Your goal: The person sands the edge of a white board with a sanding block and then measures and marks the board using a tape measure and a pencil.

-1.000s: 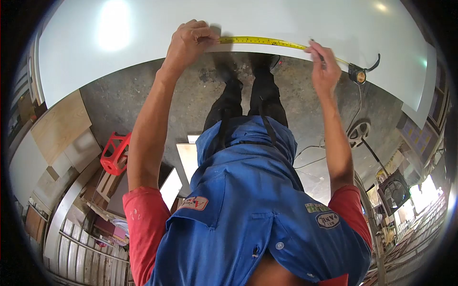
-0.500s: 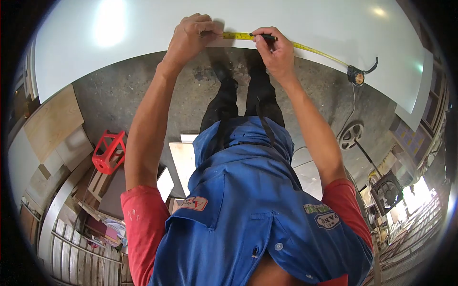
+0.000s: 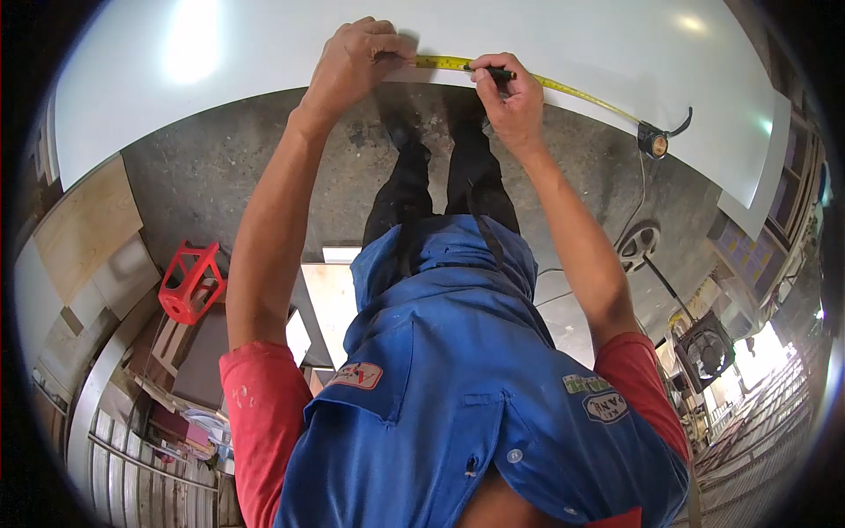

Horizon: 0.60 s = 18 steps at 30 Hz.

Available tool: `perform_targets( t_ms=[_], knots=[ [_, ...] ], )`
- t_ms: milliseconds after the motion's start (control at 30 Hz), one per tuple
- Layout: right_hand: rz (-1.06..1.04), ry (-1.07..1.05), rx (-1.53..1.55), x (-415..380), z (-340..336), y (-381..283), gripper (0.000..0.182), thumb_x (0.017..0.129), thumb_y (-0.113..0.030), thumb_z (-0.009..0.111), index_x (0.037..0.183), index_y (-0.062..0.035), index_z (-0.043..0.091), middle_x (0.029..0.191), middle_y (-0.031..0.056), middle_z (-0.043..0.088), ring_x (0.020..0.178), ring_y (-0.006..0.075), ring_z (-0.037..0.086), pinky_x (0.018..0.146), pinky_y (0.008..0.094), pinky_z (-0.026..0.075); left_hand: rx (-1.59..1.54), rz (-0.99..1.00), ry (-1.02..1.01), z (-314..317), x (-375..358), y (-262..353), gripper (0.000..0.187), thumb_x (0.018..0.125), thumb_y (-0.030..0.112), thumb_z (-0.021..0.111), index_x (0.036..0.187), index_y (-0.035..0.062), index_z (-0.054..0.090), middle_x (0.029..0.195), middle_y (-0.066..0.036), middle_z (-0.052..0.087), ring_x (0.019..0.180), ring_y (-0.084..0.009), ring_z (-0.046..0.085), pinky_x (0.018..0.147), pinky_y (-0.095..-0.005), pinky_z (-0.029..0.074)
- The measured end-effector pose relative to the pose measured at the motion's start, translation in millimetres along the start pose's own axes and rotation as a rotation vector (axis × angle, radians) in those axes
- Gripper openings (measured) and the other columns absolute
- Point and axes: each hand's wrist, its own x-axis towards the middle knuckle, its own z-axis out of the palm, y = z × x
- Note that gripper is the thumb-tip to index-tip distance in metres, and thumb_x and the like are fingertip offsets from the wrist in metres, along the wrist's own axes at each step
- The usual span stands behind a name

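A yellow tape measure blade (image 3: 443, 62) lies along the near edge of a large white panel (image 3: 273, 53). My left hand (image 3: 354, 66) is closed at the blade's left end, with fingertips pressed together on it. In my right hand (image 3: 515, 101) is a black pen (image 3: 500, 74), pinched between thumb and fingers, its tip at the blade. Past the right hand, the blade runs on to the black tape measure case (image 3: 653, 141) at the panel's edge. My fingers hide the blade's very end.
A red plastic stool (image 3: 192, 282) is on the floor at left, near wooden boards (image 3: 88, 224). To the right are a wheel-shaped metal piece (image 3: 638, 245) and a black fan-like unit (image 3: 706, 352). My legs stand close to the panel on the concrete floor (image 3: 220, 167).
The view has shifted slightly. Both hands keep the same hold, and the pen tip stays at nearly the same place on the blade.
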Motion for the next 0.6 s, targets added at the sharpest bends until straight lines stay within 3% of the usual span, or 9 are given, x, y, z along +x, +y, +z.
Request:
perform_targets(
  t_ms=[600],
  knots=[
    [0.016, -0.021, -0.06, 1.3, 1.7, -6.8, 0.007, 0.093, -0.009, 0.067, 0.099, -0.0047, 0.067, 0.07, -0.0017, 0.062, 0.06, 0.0039, 0.053, 0.057, 0.0222, 0.043, -0.018, -0.053, -0.085, -0.5, -0.9, -3.3, 0.014, 0.076, 0.005, 0.08, 0.09, 0.006, 0.078, 0.085, -0.006, 0.068, 0.084, -0.0253, 0.063, 0.082, -0.0384, 0.052]
  ],
)
